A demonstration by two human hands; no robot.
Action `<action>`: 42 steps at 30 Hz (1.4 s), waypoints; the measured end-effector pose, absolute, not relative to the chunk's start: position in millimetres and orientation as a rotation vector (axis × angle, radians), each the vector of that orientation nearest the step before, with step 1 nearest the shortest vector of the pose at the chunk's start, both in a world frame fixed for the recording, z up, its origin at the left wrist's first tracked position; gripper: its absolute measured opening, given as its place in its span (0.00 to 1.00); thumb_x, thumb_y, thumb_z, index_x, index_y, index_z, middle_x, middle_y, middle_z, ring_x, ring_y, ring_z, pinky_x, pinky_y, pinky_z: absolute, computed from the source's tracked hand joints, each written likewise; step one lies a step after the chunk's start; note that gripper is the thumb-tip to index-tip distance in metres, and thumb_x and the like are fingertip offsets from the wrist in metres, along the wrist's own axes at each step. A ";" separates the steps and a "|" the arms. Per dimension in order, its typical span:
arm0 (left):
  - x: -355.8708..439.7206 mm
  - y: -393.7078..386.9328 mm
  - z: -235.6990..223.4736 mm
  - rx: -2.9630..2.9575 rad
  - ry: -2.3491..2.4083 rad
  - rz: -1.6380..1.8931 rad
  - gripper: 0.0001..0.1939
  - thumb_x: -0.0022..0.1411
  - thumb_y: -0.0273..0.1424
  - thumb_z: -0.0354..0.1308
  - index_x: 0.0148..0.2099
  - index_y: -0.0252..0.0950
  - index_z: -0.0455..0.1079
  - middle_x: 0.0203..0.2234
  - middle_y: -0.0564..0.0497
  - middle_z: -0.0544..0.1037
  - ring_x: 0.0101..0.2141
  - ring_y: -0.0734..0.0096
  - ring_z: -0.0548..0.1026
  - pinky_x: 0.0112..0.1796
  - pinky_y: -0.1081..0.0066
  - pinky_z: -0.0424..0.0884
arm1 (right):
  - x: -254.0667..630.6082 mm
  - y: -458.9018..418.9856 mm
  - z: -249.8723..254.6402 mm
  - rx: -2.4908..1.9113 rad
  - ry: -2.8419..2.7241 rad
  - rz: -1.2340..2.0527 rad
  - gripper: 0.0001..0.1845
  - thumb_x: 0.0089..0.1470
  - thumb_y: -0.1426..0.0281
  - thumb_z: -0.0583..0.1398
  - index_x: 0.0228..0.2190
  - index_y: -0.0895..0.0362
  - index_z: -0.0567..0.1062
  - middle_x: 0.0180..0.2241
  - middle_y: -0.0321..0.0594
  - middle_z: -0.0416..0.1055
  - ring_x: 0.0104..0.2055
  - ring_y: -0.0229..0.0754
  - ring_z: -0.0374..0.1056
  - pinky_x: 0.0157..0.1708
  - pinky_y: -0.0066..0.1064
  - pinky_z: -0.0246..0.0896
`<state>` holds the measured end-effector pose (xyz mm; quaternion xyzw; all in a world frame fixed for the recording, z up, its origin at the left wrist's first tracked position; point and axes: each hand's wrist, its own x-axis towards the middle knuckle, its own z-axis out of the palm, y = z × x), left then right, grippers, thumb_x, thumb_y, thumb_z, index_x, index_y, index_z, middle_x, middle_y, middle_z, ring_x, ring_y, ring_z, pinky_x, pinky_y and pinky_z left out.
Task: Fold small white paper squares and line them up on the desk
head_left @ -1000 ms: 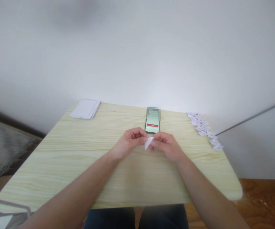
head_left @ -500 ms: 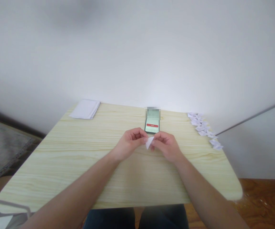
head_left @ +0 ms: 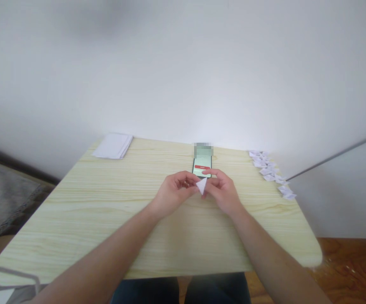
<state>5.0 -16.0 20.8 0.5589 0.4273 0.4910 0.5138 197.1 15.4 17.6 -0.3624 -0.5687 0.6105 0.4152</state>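
Note:
A small white piece of folded paper (head_left: 201, 185), triangular in outline, is between my two hands above the middle of the table. My left hand (head_left: 177, 191) pinches its left side with thumb and fingers. From the right, my right hand (head_left: 222, 191) grips it too, with the index finger stretched forward over the lower end of the phone (head_left: 202, 162). Both sets of fingertips are partly hidden behind the paper. The phone lies face up just beyond my hands, its screen lit with a red bar.
A stack of white paper sheets (head_left: 113, 145) lies at the table's back left. Several folded white paper pieces (head_left: 268, 172) run in a row along the right edge. The pale wooden table (head_left: 100, 202) meets a white wall (head_left: 183, 84) at the back.
The folded paper has turned and shifted slightly right, showing a broader triangular face. My right index finger has lifted off and stretched out over the phone's lower end.

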 end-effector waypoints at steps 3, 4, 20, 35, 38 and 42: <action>5.5 -15.9 21.4 1.363 1.064 1.185 0.10 0.59 0.31 0.68 0.43 0.35 0.78 0.36 0.46 0.81 0.38 0.64 0.77 0.43 0.65 0.72 | 195.6 15.7 16.8 -0.945 -1.439 1.499 0.10 0.54 0.66 0.66 0.39 0.54 0.77 0.24 0.34 0.78 0.23 0.40 0.73 0.28 0.32 0.69; 5.6 -15.8 21.4 1.366 1.069 1.184 0.10 0.59 0.32 0.67 0.43 0.35 0.78 0.36 0.46 0.81 0.38 0.64 0.77 0.43 0.64 0.72 | 195.0 15.6 16.6 -0.959 -1.450 1.475 0.09 0.54 0.67 0.66 0.38 0.54 0.78 0.24 0.35 0.79 0.23 0.40 0.73 0.28 0.32 0.69; 4.4 -15.1 22.2 1.485 1.304 1.160 0.08 0.59 0.34 0.66 0.41 0.37 0.77 0.32 0.50 0.79 0.34 0.67 0.74 0.38 0.68 0.67 | 196.6 10.8 21.0 -1.116 -1.725 1.261 0.09 0.56 0.64 0.65 0.34 0.54 0.84 0.27 0.38 0.79 0.30 0.42 0.73 0.32 0.31 0.66; 7.4 -17.9 26.4 1.571 1.363 1.138 0.06 0.58 0.34 0.65 0.35 0.37 0.77 0.29 0.51 0.79 0.33 0.68 0.73 0.38 0.67 0.67 | 195.8 11.8 16.1 -1.058 -1.818 1.076 0.10 0.56 0.59 0.67 0.31 0.52 0.82 0.33 0.41 0.76 0.36 0.44 0.71 0.34 0.34 0.65; 6.6 -18.0 25.9 1.592 1.365 1.115 0.05 0.58 0.33 0.64 0.36 0.37 0.77 0.32 0.51 0.80 0.34 0.67 0.74 0.39 0.67 0.67 | 197.0 11.6 13.9 -1.100 -1.804 1.126 0.11 0.56 0.58 0.67 0.32 0.53 0.81 0.31 0.40 0.77 0.33 0.43 0.71 0.33 0.35 0.65; 3.7 -16.6 21.8 1.673 1.400 1.134 0.04 0.59 0.32 0.64 0.37 0.39 0.79 0.34 0.50 0.81 0.37 0.64 0.75 0.38 0.66 0.67 | 196.9 10.1 11.2 -1.116 -1.763 1.198 0.13 0.57 0.57 0.66 0.33 0.53 0.80 0.31 0.40 0.79 0.30 0.42 0.70 0.32 0.34 0.65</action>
